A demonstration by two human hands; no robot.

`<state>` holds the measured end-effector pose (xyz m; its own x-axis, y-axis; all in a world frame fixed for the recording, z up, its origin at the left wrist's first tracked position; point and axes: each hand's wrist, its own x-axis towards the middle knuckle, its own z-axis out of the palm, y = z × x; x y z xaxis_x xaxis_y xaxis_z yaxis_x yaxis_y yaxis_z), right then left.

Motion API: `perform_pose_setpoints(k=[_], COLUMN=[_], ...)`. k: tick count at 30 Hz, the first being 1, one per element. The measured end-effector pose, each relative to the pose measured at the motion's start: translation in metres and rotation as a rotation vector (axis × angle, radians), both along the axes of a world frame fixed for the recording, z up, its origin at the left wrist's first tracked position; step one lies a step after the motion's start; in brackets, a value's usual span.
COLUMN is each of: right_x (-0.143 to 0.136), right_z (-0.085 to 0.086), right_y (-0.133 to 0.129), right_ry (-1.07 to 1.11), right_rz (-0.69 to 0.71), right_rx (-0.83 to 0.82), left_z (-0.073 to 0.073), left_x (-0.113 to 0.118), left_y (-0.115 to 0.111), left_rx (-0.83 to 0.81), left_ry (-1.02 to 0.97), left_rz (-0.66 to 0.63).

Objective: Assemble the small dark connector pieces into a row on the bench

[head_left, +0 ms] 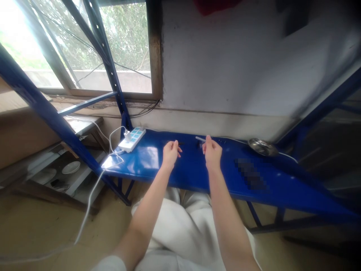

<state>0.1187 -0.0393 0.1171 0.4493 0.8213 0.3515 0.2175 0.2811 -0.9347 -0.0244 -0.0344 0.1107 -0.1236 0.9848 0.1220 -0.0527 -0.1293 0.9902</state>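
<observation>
One slim pale rod (pixel 200 139), pinched between the fingers of my right hand (pixel 213 152), above the blue surface (pixel 188 169). My left hand (pixel 170 153) has its fingers curled closed; contents, I cannot tell. Further out: white power strip (pixel 138 137), left; metal dish (pixel 262 147), right.

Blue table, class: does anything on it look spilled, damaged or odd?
One oddity: on the blue table, right of the right hand, a dark patch shows as square blocks, hiding what lies there. I see no spill or damage.
</observation>
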Motion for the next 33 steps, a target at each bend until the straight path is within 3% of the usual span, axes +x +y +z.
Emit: perform_pose_setpoints(k=[5,9,16,24,29,33], right_x=[-0.005,-0.011,-0.011,-0.012,-0.012,-0.002], right_z=[-0.005,-0.012,-0.013,-0.014,-0.026,-0.042], right_y=[0.003,0.004,0.003,0.003,0.009,0.021], right_ry=[-0.123,-0.192,-0.273,-0.238,-0.231,-0.183], right_rz=[0.206,0.368,0.412,0.494,0.407,0.253], right_rx=[-0.009,-0.028,-0.025,-0.083,-0.115,-0.16], left_z=[0.0,-0.002,0.002,0.005,-0.011,-0.042], left_x=[0.007,0.01,0.007,0.006,0.004,-0.003], left_y=[-0.002,0.0,0.0,-0.001,0.009,0.024], left_rx=[0.018,0.044,0.089,0.085,0.089,0.022], left_ry=[0.061,0.009,0.017,-0.021,-0.032,0.123], left_rz=[-0.12,-0.132,-0.08,-0.147,-0.065,0.047])
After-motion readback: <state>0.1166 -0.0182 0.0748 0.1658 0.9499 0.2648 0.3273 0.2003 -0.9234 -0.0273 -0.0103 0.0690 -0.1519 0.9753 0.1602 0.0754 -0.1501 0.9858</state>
